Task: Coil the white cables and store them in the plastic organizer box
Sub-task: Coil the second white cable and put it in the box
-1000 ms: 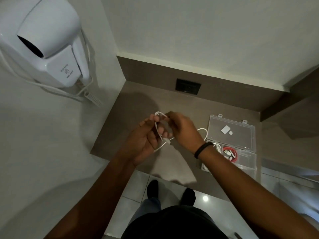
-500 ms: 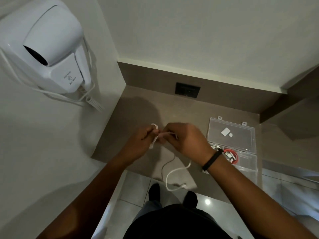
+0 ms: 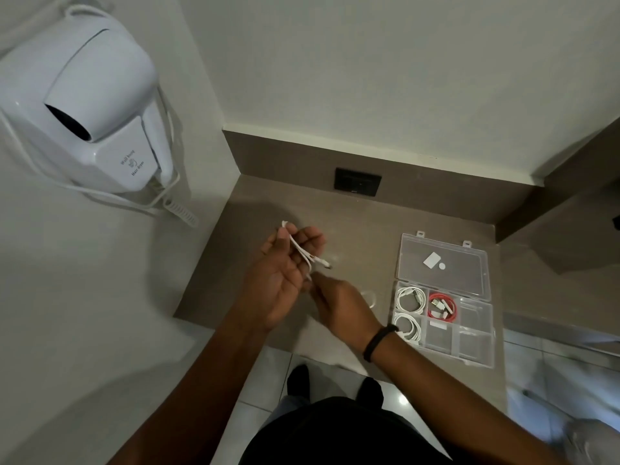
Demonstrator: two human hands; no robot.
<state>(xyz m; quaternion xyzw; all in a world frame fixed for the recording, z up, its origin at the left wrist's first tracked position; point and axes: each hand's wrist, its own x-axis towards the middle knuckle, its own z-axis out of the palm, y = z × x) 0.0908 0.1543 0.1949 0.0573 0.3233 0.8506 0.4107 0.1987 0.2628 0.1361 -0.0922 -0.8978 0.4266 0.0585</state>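
Half a second ago both hands pinched the thin white rubbery cable (image 3: 303, 255) close together with a long tail dangling; now the left hand (image 3: 283, 280) lies palm-up with folded strands draped across its loosely curled fingers, and the right hand (image 3: 342, 308) has dropped lower, its blurred fingers closed on the cable's lower run, so coiling seems restarted, not finished. Beside them on the matte brown counter (image 3: 268, 203), the clear hard-plastic organizer box (image 3: 476, 333) sits open, two white coils and one glossy red coil (image 3: 442, 307) in its compartments
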